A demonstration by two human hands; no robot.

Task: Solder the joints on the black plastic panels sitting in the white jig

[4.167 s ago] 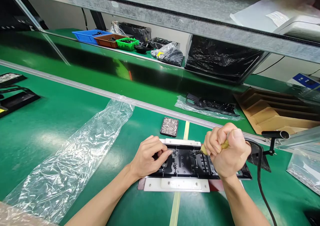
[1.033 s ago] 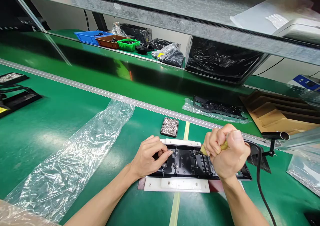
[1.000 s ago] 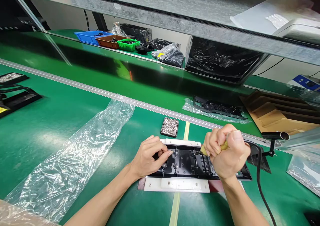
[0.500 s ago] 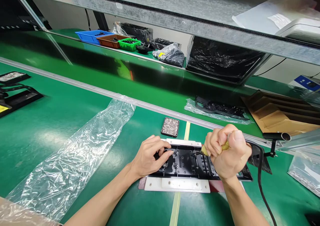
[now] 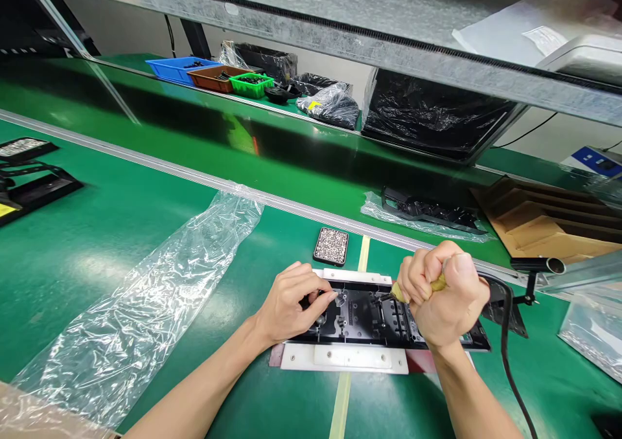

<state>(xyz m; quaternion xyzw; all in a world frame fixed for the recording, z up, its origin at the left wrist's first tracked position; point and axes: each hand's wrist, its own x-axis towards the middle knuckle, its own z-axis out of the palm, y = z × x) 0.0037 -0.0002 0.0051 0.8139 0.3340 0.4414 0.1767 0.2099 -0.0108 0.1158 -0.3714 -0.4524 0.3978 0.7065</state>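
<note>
Fingers, right hand [image 5: 444, 296]: clenched around the yellow handle of a corded tool [image 5: 399, 292], whose dark shaft slants left toward a black panel [image 5: 358, 316]; contact at the tip cannot be told.
Fingers, left hand [image 5: 286, 300]: curled, with the thumb extended, over the panel's left end; whether they pinch anything cannot be told.
Counter [image 5: 272, 403]: green, with a pale tape strip [image 5: 341, 403] running from the near edge and reappearing beyond the panel.
Near white block [image 5: 345, 359]: along the panel's near side.
Black panel: lengthwise from left to right, molded interior upward, partly hidden by both hands.
Far white block [image 5: 357, 276]: along the panel's far side.
Clear plastic sheet [image 5: 146, 309]: crumpled, left, reaching the metal rail [image 5: 315, 214].
Small tray [image 5: 329, 262]: just beyond the far block, filled with small metallic pieces.
Black part [image 5: 432, 212]: beyond the rail, right, on clear film.
Bins: blue [image 5: 168, 71], brown [image 5: 208, 84] and green [image 5: 253, 90], in a row, far left, containing dark pieces.
</note>
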